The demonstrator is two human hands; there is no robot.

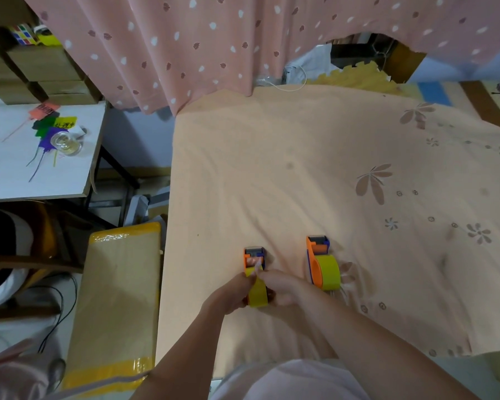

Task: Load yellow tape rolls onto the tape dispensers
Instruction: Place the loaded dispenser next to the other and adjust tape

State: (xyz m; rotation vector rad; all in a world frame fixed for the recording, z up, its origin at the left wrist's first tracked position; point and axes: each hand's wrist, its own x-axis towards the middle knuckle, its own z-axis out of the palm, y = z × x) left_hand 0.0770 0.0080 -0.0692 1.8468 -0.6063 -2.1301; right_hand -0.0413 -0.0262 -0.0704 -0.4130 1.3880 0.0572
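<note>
Standing beside the bed, I saw both hands working on the near dispenser (254, 258), an orange-and-blue unit lying on the peach bedsheet (300, 168) at about 6 o'clock of the surface. Left hand (231, 294) was wrapped around the dispenser's rear from the 9 o'clock side, fingers closed on it. Right hand (282, 287) came in from 3 o'clock, fingertips pinched shut on the free end of the yellow tape roll (257, 294) seated in that dispenser; the strip ran up toward the cutter end at 12 o'clock. How tight the pinch was, I couldn't tell; the frame was blurred there. Second dispenser (318, 255) sat just beside it at 3 o'clock, apart from both hands, with its own yellow roll (328, 271) already mounted at the rear and its cutter end pointing to 12 o'clock. Both units were parallel, on their sides or edges; exact tilt unclear. Off the bed at 9 o'clock stood a cardboard box (113, 298) sealed with yellow tape. Further out at 10 o'clock, a white table (41, 174) carried a clear tape roll (67, 143) and coloured tags (52, 125). A pink spotted curtain (185, 47) hung at 12 o'clock.
</note>
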